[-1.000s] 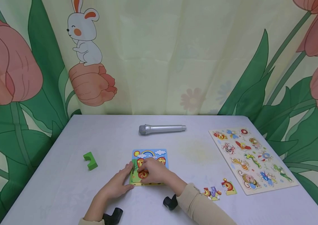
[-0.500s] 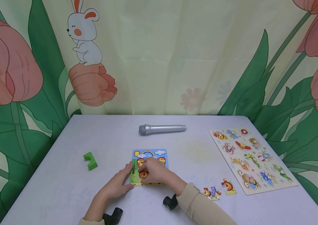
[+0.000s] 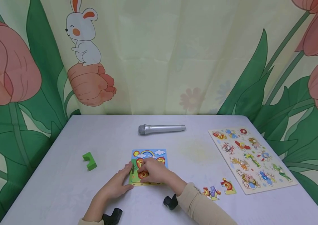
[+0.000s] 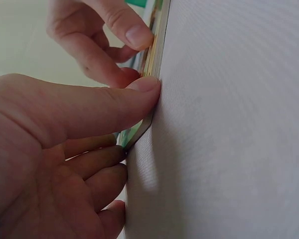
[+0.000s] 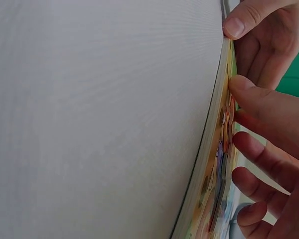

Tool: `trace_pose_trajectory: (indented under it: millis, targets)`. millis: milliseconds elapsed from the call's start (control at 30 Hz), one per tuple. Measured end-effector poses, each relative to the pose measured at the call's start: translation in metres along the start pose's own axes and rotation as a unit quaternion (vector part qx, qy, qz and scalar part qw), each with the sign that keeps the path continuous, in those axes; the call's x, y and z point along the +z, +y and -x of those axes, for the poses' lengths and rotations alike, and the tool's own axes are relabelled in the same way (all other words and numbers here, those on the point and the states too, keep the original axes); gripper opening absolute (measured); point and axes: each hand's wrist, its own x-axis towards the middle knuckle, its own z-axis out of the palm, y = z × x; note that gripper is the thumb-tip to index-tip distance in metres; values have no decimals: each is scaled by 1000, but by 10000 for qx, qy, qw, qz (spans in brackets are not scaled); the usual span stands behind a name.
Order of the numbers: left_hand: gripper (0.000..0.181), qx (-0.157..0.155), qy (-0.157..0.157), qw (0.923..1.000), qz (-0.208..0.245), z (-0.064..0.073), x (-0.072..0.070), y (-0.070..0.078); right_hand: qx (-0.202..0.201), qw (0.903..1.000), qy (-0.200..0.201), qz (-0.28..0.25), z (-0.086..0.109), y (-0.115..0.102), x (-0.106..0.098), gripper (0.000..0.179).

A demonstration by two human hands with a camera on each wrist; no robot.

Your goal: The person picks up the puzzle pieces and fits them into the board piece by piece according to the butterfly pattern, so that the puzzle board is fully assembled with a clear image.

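Note:
A small jigsaw puzzle board (image 3: 149, 152) with a rainbow and sun picture lies flat on the table. My left hand (image 3: 116, 184) holds its near left corner, thumb at the front edge and fingers along the left side. My right hand (image 3: 156, 170) reaches over the board from the right. Its thumb and index finger pinch at a puzzle piece with an orange spiral (image 3: 143, 175), down at the board's surface. In the right wrist view the right hand's other fingers (image 5: 246, 179) curl loosely beside the board. Part of the picture is hidden under that hand.
Two loose puzzle pieces, one purple and red (image 3: 212, 193) and one with a red spiral (image 3: 228, 186), lie right of the right forearm. A large insect puzzle board (image 3: 248, 159) lies further right. A silver microphone (image 3: 161, 129) is behind, a green block (image 3: 90, 161) at left.
The hands and the board stay nearly as they were. The whole head view has shifted very slightly.

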Motion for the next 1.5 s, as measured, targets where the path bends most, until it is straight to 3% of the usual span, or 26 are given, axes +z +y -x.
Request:
trace_pose_trajectory:
  millis: [100, 333, 533, 700, 1033, 1500]
  targets:
    - [77, 0, -11, 10000, 28, 0, 1, -1, 1, 9999, -7, -110, 1, 2, 1, 33]
    - [76, 43, 8, 10000, 37, 0, 1, 0, 142, 9948, 69, -1003, 12, 13, -4, 37]
    - [76, 57, 76, 9999, 78, 0, 3, 0, 80, 9915, 251, -1271, 27, 26, -15, 37]
    - [77, 9, 106, 9999, 77, -1, 4, 0, 62, 9906, 429, -1294, 44, 37, -24, 35]
    - [78, 14, 112, 9999, 50, 0, 4, 0, 499, 9879, 627, -1329, 84, 53, -37, 38]
    - [77, -23, 126, 9999, 43, 0, 3, -1, 890, 9835, 749, -1384, 138, 79, -41, 40]
